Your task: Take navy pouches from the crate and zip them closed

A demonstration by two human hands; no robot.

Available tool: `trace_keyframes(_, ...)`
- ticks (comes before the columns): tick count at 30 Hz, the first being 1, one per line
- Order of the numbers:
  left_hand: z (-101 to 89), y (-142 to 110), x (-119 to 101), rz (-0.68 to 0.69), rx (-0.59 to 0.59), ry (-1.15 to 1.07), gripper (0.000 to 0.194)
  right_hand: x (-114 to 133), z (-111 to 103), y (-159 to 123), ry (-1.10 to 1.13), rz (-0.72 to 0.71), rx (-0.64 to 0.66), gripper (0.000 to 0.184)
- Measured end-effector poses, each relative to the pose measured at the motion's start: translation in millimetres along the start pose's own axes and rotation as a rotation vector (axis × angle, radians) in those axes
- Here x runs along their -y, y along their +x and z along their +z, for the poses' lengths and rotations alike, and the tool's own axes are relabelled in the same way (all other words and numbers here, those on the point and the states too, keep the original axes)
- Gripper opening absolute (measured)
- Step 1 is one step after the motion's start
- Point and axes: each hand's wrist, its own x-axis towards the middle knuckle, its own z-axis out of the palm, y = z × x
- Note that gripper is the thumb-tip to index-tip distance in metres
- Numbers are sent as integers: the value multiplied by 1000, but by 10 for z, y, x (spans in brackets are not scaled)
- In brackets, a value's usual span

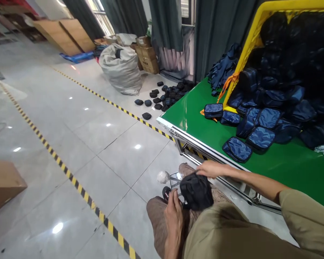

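A small black pouch (196,191) rests over my lap between my two hands. My right hand (210,169) is closed on its upper edge, fingertips pinching the fabric. At the pouch's lower left, my left hand (174,210) has its fingers pressed together against the side, seemingly on a strap or edge; the exact grip is too small to make out. Beyond my knees stand a metal frame (175,178), a white round bundle (163,176) and a dark round object (166,193).
To my right is a green-topped table (189,118) with a metal edge. Blue patterned pouches (237,149) spill from a yellow crate (241,68) on it. Small dark pouches (167,99) lie on the floor near a white sack (120,70). A cardboard box (5,185) stands left.
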Motion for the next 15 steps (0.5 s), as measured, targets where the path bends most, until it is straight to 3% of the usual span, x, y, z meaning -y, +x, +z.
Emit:
trace_keyframes(2, -43, -32, 13, -100, -76, -29, 39, -55, -428, 136, 344, 49, -206, 33)
trace_keyframes(4, -59, -81, 42, -177, -82, -52, 42, -215, -874, 182, 608, -13, -575, 56)
trace_keyframes(6, -26, -145, 88, -217, -47, -81, 49, -467, -1210, 79, 613, -49, -893, 76)
trace_keyframes(7, 9, -180, 113, -224, -29, -93, 53, -610, -1305, -30, 513, -8, -979, 82)
trace_keyframes(8, 53, -213, 136, -225, -9, -106, 56, -753, -1343, -170, 362, 71, -1009, 83)
trace_keyframes(10, 156, -268, 163, -209, 29, -128, 60, -1012, -1261, -502, 9, 275, -898, 79)
trace_keyframes(13, 292, -308, 130, -168, 109, -154, 63, -1256, -884, -957, -356, 611, -610, 70)
trace_keyframes(15, 351, -305, 64, -125, 164, -166, 62, -1305, -607, -1136, -502, 759, -516, 57)
